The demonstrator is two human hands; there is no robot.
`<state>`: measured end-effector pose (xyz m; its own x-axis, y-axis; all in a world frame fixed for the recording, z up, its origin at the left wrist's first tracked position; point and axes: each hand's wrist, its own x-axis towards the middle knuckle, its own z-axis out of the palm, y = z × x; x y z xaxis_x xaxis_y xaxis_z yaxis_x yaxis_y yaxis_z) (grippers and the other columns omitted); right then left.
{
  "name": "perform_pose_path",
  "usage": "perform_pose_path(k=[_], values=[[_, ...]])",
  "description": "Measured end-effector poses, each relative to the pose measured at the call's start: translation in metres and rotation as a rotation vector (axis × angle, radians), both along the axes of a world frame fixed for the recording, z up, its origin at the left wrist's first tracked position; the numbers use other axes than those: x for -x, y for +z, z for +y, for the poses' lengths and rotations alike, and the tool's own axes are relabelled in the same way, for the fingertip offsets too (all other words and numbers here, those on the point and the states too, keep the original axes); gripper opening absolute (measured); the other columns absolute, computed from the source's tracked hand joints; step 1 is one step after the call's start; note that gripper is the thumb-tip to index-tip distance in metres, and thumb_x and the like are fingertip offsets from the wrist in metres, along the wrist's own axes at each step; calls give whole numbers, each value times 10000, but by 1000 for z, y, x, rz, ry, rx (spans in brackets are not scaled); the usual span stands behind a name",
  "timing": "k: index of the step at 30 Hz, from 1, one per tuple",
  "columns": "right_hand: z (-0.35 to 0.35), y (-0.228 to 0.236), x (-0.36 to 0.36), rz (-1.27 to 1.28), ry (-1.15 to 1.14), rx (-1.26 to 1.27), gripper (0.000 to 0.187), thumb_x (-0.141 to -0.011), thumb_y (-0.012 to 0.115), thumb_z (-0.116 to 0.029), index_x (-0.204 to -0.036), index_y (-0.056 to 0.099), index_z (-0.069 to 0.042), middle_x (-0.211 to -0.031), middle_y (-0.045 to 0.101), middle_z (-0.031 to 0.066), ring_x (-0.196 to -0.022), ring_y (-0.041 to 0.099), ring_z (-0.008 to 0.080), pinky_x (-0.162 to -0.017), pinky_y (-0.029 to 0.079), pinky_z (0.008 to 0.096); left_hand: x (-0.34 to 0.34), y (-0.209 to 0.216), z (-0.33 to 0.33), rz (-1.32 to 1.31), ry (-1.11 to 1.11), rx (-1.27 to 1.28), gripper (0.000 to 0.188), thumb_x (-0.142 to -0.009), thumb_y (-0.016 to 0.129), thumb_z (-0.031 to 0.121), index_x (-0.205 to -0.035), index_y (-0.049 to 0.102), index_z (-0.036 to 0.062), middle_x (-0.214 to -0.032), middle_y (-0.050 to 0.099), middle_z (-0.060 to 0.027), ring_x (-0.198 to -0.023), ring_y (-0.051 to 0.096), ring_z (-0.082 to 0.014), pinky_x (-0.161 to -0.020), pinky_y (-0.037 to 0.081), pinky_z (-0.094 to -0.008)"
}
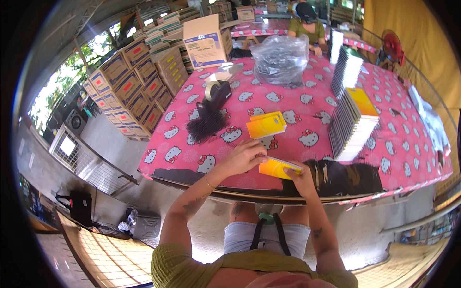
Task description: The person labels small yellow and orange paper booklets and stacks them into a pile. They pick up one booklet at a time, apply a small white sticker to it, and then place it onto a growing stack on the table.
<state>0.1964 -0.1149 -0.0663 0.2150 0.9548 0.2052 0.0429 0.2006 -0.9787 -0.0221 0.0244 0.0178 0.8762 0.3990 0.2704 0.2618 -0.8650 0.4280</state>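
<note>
Low over the near edge of the table is a yellow-and-orange booklet with a pale upper edge. My right hand grips its right end, thumb on top. Fingers bent together, my left hand pinches at the booklet's upper left corner; the fingertips partly hide the contact. Just beyond lies a small pile of similar yellow booklets. A heap of black wire binding pieces rests to the left, beside a black tape dispenser. Right of my hands rises a tall stack of spiral-bound notebooks, yellow cover on top.
A pink patterned cloth covers the table, torn to a dark patch at the near edge. Farther back are a bulging clear plastic bag, an open carton and another notebook stack. A person sits beyond; cartons are piled left.
</note>
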Motion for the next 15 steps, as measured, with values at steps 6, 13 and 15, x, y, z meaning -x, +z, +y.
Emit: perform_pose_path(k=[6,13,15], values=[[-11,20,22,173,-65,-15,225,-949,665,-99,-1121,658,45,-943,662,11,-849,571,69,-780,479,239,-12,-37,-55,-7,355,-540,697,-929,548,483,-1420,438,1,-1546,338,-191,-1460,273,-378,-1114,111,-709],[-10,18,37,264,-15,-40,205,-940,684,-106,-1086,662,36,-930,659,-6,-826,572,56,-755,474,221,-13,-16,-65,-5,457,-569,792,-938,512,520,-1499,337,-10,-1584,272,-233,-1486,231,-396,-1109,126,-710],[-11,25,31,249,-66,6,211,-937,687,-102,-1095,663,36,-935,662,-5,-830,578,59,-762,476,221,-13,-28,-71,56,361,-562,789,-933,519,516,-1497,343,-7,-1581,267,-247,-1487,222,-406,-1113,144,-699]])
